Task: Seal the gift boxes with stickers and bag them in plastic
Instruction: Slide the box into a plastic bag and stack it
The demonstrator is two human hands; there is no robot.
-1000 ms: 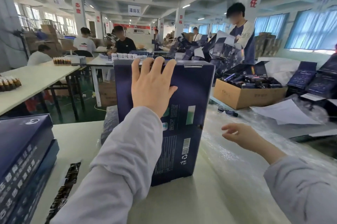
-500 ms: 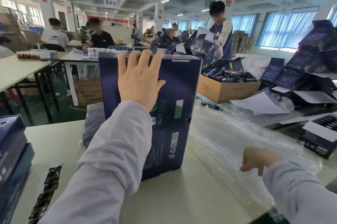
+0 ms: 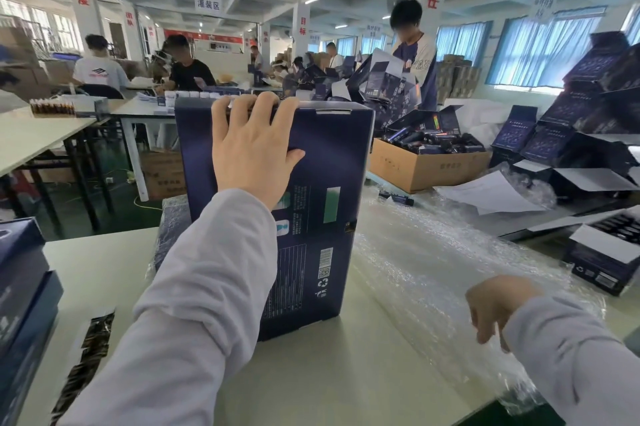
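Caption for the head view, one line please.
Left hand steadies an upright navy gift box on the table while the right hand hangs over bubble wrap.

- One upright blue box [image 3: 329, 165] at the centre of the surface [image 3: 346, 373].
- Two stacked blue boxes [image 3: 20, 269] at 9 o'clock.
- One cardboard carton [image 3: 429, 167] at 2 o'clock.
- One dark strip [image 3: 93, 339] at 7 o'clock.
- Two grips: left grip [image 3: 252, 148], right grip [image 3: 495, 304].
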